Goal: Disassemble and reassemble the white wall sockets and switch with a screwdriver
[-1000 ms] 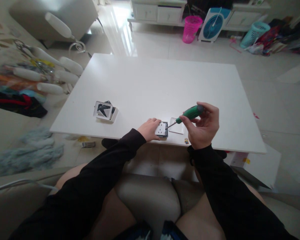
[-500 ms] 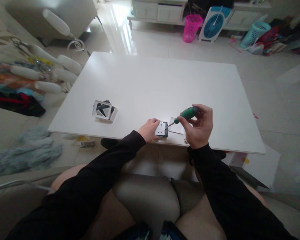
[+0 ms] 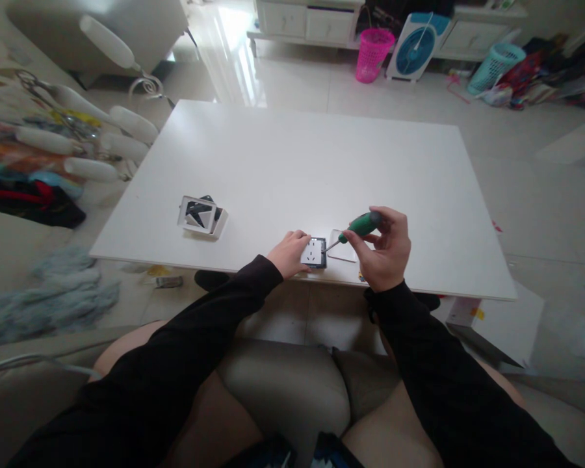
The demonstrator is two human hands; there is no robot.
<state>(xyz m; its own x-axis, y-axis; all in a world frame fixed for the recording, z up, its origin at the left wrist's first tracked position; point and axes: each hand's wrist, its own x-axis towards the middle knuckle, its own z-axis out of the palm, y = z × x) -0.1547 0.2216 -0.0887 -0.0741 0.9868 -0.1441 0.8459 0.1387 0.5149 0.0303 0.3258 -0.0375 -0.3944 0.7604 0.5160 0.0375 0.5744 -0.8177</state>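
A white wall socket (image 3: 312,252) with a dark frame lies near the front edge of the white table (image 3: 292,162). My left hand (image 3: 289,253) grips it from the left, fingers and thumb along its sides. In my right hand (image 3: 385,250) is a screwdriver (image 3: 364,224) with a green handle, held slanted. Its metal tip meets the right side of the socket. A white square cover plate (image 3: 342,247) lies just right of the socket, partly behind the screwdriver and my right hand.
At the left of the table sits a stack of white and black socket frames (image 3: 203,216). A tiny colourful item (image 3: 361,277) is at the front edge by my right wrist. Beyond the table stand a pink basket (image 3: 374,55) and a blue-white fan (image 3: 412,49).
My right hand and the screwdriver handle have shifted slightly left and down, with the tip still at the socket's right side. My left hand keeps its hold.
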